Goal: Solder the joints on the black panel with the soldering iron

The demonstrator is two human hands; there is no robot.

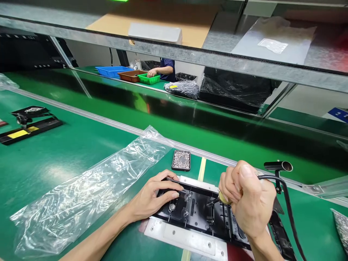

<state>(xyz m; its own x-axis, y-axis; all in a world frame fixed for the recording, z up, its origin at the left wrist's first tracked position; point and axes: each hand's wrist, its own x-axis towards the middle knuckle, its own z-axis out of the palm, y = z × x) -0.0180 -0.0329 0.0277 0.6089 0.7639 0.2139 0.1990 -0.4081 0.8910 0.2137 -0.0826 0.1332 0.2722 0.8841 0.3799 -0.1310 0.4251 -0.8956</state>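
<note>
At the far left, a black stand with a yellow strip [20, 133] is standing on the smooth green work surface [81, 145]. Right of it, a long, crinkled, clear plastic bag [89, 192] is lying flat. In the background, a shallow blue plastic bin [112, 71], a brown plastic bin [129, 76] and a bright green plastic bin [149, 79] are sitting in a row, and a co-worker's hand [152, 73] is reaching into the green one. The person's left hand [152, 195] is holding the left end of a rectangular black plastic housing [199, 212], its thumb and fingers closing narrowly about the far rim. The housing, with small posts rising inside it, is lying open side up between white rectangular fixture blocks [190, 239] in front of the person. Just beyond it, a small square black tray of silvery pieces [181, 160] is resting near a pale yellow tape strip [202, 169]. The right hand [248, 199] is wrapping its fingers tightly around a tool with a yellowish collar [224, 198], which is pointing into the housing; whether its tip is touching cannot be told. A black cable [289, 214] is trailing from that fist, passing a glossy black tubular holder [278, 166].
</note>
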